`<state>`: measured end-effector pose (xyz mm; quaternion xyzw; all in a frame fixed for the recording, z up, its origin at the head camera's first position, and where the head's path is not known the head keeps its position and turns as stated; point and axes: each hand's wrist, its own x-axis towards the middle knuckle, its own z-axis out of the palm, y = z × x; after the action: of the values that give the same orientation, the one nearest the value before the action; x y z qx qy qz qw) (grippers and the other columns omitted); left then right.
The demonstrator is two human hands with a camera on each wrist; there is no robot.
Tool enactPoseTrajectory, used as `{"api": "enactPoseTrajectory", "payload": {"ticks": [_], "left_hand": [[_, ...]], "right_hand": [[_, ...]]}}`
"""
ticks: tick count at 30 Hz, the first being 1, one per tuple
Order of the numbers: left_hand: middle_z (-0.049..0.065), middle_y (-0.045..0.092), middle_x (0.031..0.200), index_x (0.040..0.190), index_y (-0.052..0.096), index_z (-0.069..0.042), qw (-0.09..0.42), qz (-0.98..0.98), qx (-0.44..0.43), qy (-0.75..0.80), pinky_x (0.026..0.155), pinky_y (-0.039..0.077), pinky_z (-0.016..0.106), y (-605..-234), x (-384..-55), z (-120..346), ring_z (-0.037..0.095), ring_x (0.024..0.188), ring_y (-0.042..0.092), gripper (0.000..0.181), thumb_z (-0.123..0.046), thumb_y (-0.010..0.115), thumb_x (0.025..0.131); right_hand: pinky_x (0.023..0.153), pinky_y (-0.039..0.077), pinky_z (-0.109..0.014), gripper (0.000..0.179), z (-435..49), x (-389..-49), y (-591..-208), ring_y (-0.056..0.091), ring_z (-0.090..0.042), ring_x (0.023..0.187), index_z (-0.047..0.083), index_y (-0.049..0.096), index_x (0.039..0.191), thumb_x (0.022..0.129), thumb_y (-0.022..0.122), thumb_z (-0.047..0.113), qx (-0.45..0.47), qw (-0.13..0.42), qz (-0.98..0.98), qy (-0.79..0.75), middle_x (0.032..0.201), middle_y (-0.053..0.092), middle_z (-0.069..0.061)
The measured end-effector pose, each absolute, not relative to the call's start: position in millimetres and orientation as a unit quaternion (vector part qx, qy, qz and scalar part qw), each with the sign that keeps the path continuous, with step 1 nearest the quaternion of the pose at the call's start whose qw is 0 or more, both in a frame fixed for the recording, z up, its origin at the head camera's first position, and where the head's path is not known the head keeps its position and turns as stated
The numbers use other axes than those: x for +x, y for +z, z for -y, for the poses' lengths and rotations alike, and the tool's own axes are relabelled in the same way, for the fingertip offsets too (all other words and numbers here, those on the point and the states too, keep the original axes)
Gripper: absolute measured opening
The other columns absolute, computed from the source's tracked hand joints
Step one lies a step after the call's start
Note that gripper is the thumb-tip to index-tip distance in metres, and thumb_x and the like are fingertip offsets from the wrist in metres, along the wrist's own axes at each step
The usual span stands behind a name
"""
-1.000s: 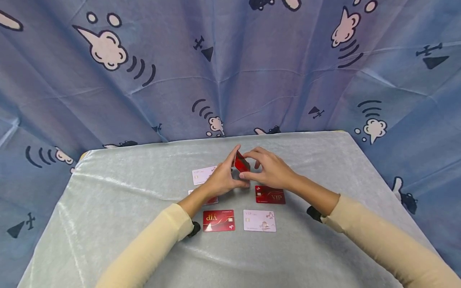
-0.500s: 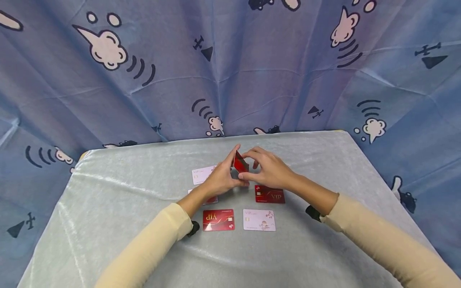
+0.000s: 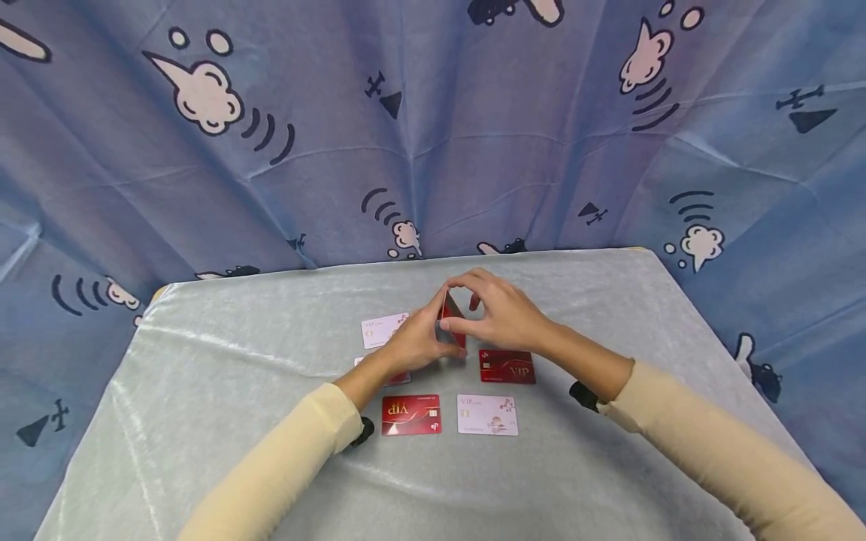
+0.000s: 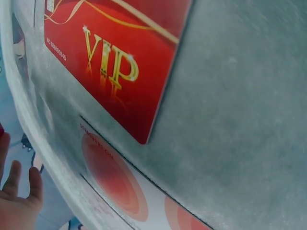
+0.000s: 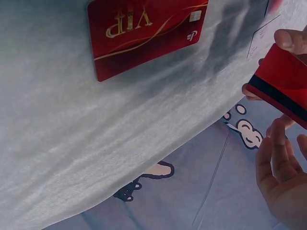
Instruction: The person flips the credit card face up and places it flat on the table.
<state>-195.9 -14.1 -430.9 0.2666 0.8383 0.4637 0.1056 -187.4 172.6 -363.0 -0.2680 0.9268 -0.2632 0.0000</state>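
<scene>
A red card (image 3: 455,315) with a dark stripe is held upright between my two hands above the table; its striped side shows in the right wrist view as a red card (image 5: 283,86). My left hand (image 3: 416,338) grips it from the left, fingers at the far end and thumb at the near end. My right hand (image 3: 504,312) holds it from the right with thumb and index finger, the index fingertip close to the left fingertips. Beneath and right of the hands lies a red VIP card (image 3: 507,366). A partly covered card (image 3: 399,378) lies under my left wrist.
Nearer me on the grey cloth-covered table (image 3: 271,376) lie another red VIP card (image 3: 410,415) and a pale pink VIP card (image 3: 487,415). A white VIP card (image 3: 380,330) lies left of my left hand. A blue patterned curtain (image 3: 473,173) hangs behind the table.
My right thumb and index finger have shifted slightly left, the index fingertip now close to the left fingertips. The held card has turned slightly. The cards on the table have stayed put.
</scene>
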Motion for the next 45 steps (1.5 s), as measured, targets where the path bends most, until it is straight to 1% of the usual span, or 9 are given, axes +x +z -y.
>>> {"api": "enactPoseTrajectory", "payload": {"ticks": [6,12,15,18,21,26,31,39,45], "left_hand": [[-0.004,0.062,0.102,0.145,0.036,-0.016,0.097,-0.841,0.273,0.457,0.086,0.047,0.035,-431.3,-195.5,12.9,0.022,0.097,0.063,0.090,-0.014,0.089,0.073],[-0.002,0.061,0.103,0.152,0.028,-0.027,0.090,-0.847,0.270,0.448,0.084,0.047,0.038,-430.8,-196.1,14.2,0.024,0.095,0.062,0.102,-0.014,0.090,0.072],[0.002,0.066,0.114,0.157,0.022,-0.028,0.093,-0.856,0.263,0.435,0.093,0.047,0.042,-429.8,-196.1,15.7,0.021,0.108,0.062,0.109,-0.015,0.090,0.072],[0.006,0.068,0.122,0.159,0.018,-0.021,0.097,-0.862,0.263,0.422,0.106,0.040,0.044,-429.0,-196.5,19.0,0.022,0.127,0.054,0.113,-0.015,0.090,0.073],[0.005,0.069,0.121,0.159,0.018,-0.015,0.094,-0.869,0.262,0.409,0.111,0.035,0.044,-428.2,-197.2,23.6,0.024,0.135,0.047,0.113,-0.016,0.090,0.072],[0.001,0.070,0.117,0.157,0.026,-0.018,0.082,-0.883,0.249,0.389,0.107,0.038,0.045,-427.5,-198.2,32.0,0.024,0.127,0.051,0.110,-0.018,0.092,0.069],[0.002,0.068,0.118,0.156,0.028,-0.018,0.080,-0.893,0.234,0.376,0.104,0.041,0.046,-427.0,-199.5,37.9,0.026,0.120,0.055,0.107,-0.018,0.092,0.070],[0.004,0.068,0.119,0.155,0.032,-0.015,0.063,-0.900,0.219,0.372,0.106,0.040,0.046,-426.9,-199.6,41.4,0.026,0.120,0.055,0.103,-0.016,0.092,0.070],[0.004,0.068,0.118,0.154,0.033,-0.014,0.053,-0.900,0.224,0.369,0.106,0.040,0.046,-426.0,-199.6,41.7,0.026,0.120,0.055,0.102,-0.015,0.092,0.070]], "right_hand": [[0.064,0.049,-0.033,0.059,-171.4,-187.6,-365.2,0.063,-0.023,0.085,0.015,0.062,0.133,0.085,0.075,0.048,-0.279,-0.003,-0.925,-0.259,0.120,0.061,-0.005],[0.064,0.048,-0.033,0.057,-174.6,-188.1,-364.8,0.060,-0.017,0.084,0.017,0.062,0.132,0.086,0.074,0.047,-0.281,-0.008,-0.925,-0.257,0.119,0.060,-0.002],[0.065,0.048,-0.033,0.058,-177.8,-188.2,-363.6,0.060,-0.017,0.086,0.016,0.061,0.133,0.086,0.074,0.047,-0.283,0.000,-0.923,-0.260,0.122,0.060,-0.001],[0.066,0.048,-0.033,0.057,-182.9,-189.0,-363.2,0.061,-0.018,0.088,0.016,0.061,0.132,0.086,0.074,0.048,-0.286,0.009,-0.921,-0.264,0.124,0.060,-0.001],[0.068,0.049,-0.034,0.056,-188.7,-189.9,-363.1,0.061,-0.020,0.090,0.016,0.062,0.131,0.086,0.074,0.046,-0.288,0.020,-0.918,-0.272,0.125,0.060,0.000],[0.071,0.051,-0.034,0.053,-198.8,-191.7,-365.8,0.062,-0.023,0.091,0.015,0.062,0.129,0.085,0.077,0.042,-0.292,0.044,-0.913,-0.281,0.124,0.060,-0.003],[0.071,0.051,-0.033,0.054,-209.1,-195.0,-371.9,0.061,-0.020,0.091,0.014,0.063,0.129,0.084,0.078,0.040,-0.288,0.059,-0.916,-0.273,0.124,0.061,-0.005],[0.066,0.052,-0.028,0.057,-218.1,-199.1,-385.2,0.060,-0.022,0.091,0.013,0.064,0.129,0.081,0.081,0.038,-0.273,0.082,-0.925,-0.249,0.125,0.060,-0.008],[0.069,0.054,-0.030,0.058,-220.7,-199.6,-390.7,0.061,-0.022,0.092,0.013,0.063,0.130,0.081,0.081,0.039,-0.260,0.090,-0.931,-0.239,0.128,0.059,-0.009]]}}
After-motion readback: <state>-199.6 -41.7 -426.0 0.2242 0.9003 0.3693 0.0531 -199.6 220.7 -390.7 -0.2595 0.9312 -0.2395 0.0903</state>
